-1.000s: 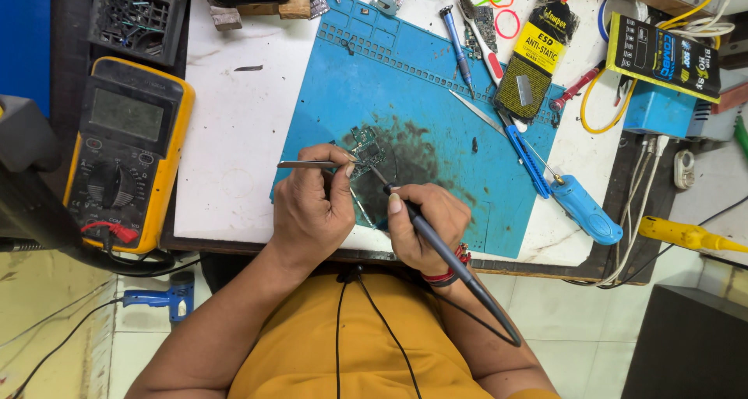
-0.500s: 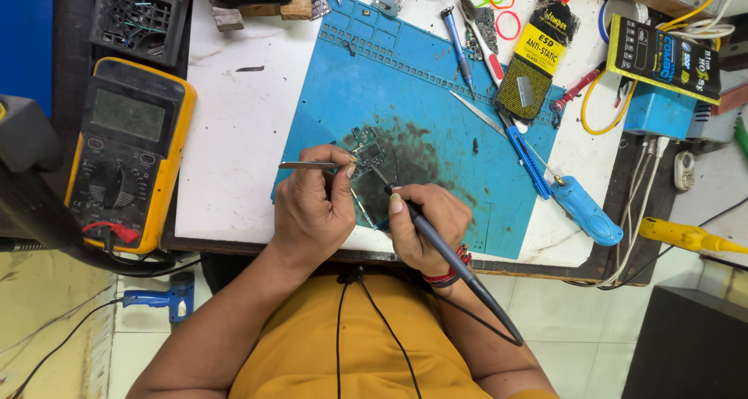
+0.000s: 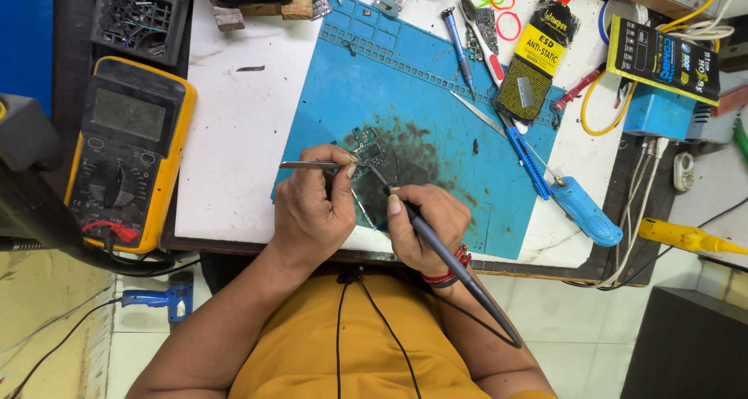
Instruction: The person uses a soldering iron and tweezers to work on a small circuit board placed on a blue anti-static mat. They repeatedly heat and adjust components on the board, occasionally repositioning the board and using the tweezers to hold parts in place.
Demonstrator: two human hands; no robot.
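Note:
A small green circuit board [image 3: 365, 146] lies on the stained middle of a blue work mat [image 3: 421, 87]. My left hand [image 3: 312, 212] pinches metal tweezers [image 3: 308, 165], whose tips reach the board. My right hand [image 3: 425, 227] grips a dark soldering iron [image 3: 444, 259] like a pen, its tip touching the board just right of the tweezers. The iron's cable trails back over my right wrist toward my body.
A yellow multimeter [image 3: 128, 150] sits at the left of the white bench. A blue-handled tool [image 3: 580, 208], a brush pack [image 3: 534, 68], screwdrivers [image 3: 460, 44] and loose tweezers [image 3: 479, 111] lie at the mat's right. A blue box [image 3: 658, 111] with cables stands at the far right.
Both hands stay on the board; the tweezers and the iron tip have shifted only very slightly.

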